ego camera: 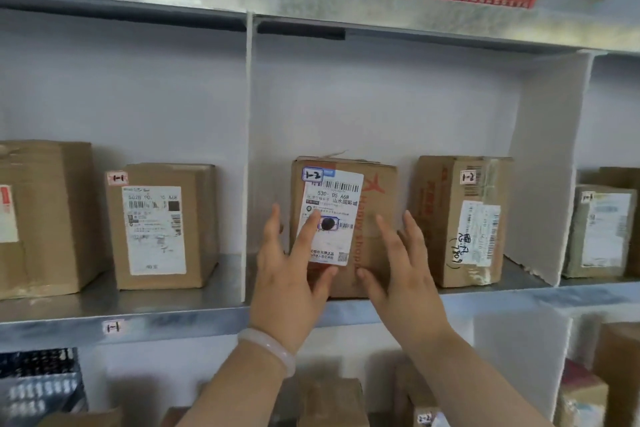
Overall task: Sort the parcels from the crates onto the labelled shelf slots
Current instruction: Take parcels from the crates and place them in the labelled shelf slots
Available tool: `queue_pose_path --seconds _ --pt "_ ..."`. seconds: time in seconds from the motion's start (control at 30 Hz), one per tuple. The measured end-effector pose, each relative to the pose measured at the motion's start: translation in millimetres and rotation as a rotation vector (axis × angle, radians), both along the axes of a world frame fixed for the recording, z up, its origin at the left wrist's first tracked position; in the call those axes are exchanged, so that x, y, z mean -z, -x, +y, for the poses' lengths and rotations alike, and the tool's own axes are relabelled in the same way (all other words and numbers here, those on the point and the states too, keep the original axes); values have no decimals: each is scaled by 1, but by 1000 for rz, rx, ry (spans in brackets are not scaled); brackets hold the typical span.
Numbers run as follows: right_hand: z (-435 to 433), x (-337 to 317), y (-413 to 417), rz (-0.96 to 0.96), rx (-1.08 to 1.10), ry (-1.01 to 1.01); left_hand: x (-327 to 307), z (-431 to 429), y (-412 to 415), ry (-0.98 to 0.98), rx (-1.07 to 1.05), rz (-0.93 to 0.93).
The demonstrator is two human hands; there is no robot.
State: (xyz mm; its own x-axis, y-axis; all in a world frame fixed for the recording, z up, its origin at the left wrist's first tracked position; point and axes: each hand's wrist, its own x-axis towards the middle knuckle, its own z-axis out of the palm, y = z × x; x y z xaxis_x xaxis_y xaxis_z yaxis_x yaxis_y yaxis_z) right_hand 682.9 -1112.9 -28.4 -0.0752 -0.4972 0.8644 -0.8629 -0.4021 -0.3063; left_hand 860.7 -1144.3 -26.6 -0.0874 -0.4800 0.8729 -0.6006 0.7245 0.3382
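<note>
Here's the box (377, 191) tagged 1-2, sitting on the shelf (173, 319) just right of the white divider (247, 149), label facing out so it can be read. The left hand (287, 274) and right hand (408, 274) lie flat on its front, fingers (308, 236) straight, grasping nothing. I'd guess they're nudging it back. A second box (446, 236), also tagged 1-2, stands farther right of the divider.

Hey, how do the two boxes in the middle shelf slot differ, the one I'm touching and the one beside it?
The left box has your left hand and right hand on its front; the right box is untouched. The left box's 1-2 tag sits top left, the right box's top right. The left box faces out squarely; the right box is turned, showing a side. Both are brown cardboard.
</note>
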Motion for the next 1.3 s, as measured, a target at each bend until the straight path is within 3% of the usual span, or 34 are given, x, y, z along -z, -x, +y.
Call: queue_pose_path --seconds 0.73,0.87,1.07,1.3 --pt "-40 -1 19 48 -212 -121 0 -29 19 -153 -68 -17" --pt "-16 0 27 49 -220 11 -1 -21 23 -102 -138 59" --pt "18 -6 82 87 -164 405 -10 5 76 273 -79 -37" --pt "16 -10 162 -62 84 281 -13 13 163 126 93 -108"
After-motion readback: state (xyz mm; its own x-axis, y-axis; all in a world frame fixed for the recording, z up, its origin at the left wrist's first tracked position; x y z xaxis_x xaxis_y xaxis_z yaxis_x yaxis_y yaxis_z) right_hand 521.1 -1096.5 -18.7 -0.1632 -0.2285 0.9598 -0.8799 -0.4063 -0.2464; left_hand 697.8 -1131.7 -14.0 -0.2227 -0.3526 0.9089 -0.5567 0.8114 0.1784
